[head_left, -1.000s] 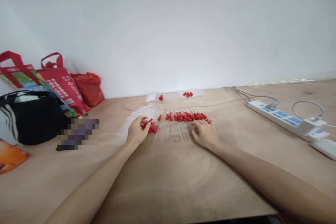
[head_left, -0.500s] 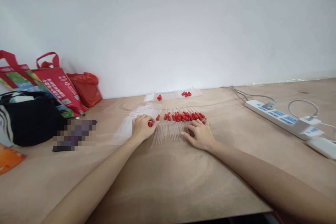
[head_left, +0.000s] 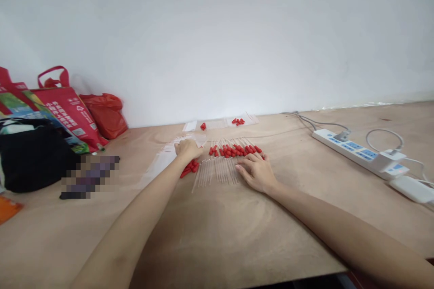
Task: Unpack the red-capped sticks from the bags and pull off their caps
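Clear thin glass droppers with red rubber bulbs (head_left: 233, 150) lie side by side in a row, tips pointing toward the wall. In front of them is a row of bare clear glass tubes (head_left: 219, 172). My right hand (head_left: 258, 172) rests at the right end of both rows, fingers spread and touching the nearest pieces. My left hand (head_left: 188, 149) is over a clear plastic bag (head_left: 159, 162) left of the rows; its fingers are mostly hidden behind the back of the hand. A small pile of loose red rubber bulbs (head_left: 190, 169) sits beside my left wrist.
More red bulbs lie on flat plastic bags (head_left: 217, 123) by the wall. A white power strip (head_left: 352, 146) with cables and an adapter (head_left: 410, 188) is at right. Shopping bags (head_left: 68, 113), a black bag (head_left: 37, 158) and a blurred-out dark object (head_left: 91, 176) stand at left.
My left hand has moved away from the pile of red bulbs, up and to the left over the plastic bag, uncovering the pile. My right hand stays by the tubes.
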{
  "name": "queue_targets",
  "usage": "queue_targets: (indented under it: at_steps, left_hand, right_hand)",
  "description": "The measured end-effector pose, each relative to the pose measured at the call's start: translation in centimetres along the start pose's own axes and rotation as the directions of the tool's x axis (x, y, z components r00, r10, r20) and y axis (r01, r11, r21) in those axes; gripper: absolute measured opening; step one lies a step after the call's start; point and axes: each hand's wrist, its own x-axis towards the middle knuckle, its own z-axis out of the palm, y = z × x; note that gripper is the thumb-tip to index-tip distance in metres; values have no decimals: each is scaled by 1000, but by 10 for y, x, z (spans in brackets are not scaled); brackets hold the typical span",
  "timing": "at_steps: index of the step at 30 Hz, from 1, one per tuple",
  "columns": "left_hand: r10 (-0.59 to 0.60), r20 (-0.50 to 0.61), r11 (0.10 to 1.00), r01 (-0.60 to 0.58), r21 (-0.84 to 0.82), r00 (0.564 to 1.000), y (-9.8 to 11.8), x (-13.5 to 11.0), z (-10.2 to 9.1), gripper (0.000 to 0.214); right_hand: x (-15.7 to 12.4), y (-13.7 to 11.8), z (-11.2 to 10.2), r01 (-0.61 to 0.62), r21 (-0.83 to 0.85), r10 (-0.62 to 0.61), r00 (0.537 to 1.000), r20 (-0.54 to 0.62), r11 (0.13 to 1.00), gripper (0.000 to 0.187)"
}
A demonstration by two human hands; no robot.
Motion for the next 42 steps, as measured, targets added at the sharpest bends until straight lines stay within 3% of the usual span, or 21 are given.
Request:
queue_targets:
  at_steps: [3,4,6,11,14,21,24,28,38,42]
  left_hand:
    - [60,-155,998,-65,-26,986,-5,-20,-7,22]
    - [118,-251,991,-131,-38,961,-7,-30,-8,21]
    - [268,-417,950,-311,-37,868,-11,-53,-7,19]
    - [517,-523,773,-632,-56,678,-15,-102,7,14]
    - [533,-569,718,-690,-88,627,-12,-112,16,14]
    - [546,-587,681,-725,-106,598,-10,-111,24,14]
    - [548,-579,681,-724,-111,604,-10,-111,24,12]
    - [630,-525,629,-773,-89,573,-9,-108,25,21]
    - [675,-457,614,-784,-88,579,-12,-110,24,18]
    - [684,-473,596,-799,-77,555,-12,-112,23,18]
  right_hand:
    - [0,2,1,12,15,-11,999,-52,1000,24]
    - [-1,3,1,15,17,-14,997,-71,1000,25]
    - [-1,4,2,22,16,-21,994,-109,1000,29]
    - [0,4,0,143,-32,-146,982,-123,989,45]
    - [-1,1,-1,268,-57,-272,959,-81,962,37]
    - [-1,-1,0,360,-16,-361,930,-71,933,19]
    - [-1,-1,0,386,9,-383,919,-94,923,19]
    - [-2,-3,0,405,26,-399,909,-116,914,20]
    - [-2,-9,-8,431,46,-431,902,-15,901,24]
    - [-3,-12,-10,437,36,-436,900,-20,899,24]
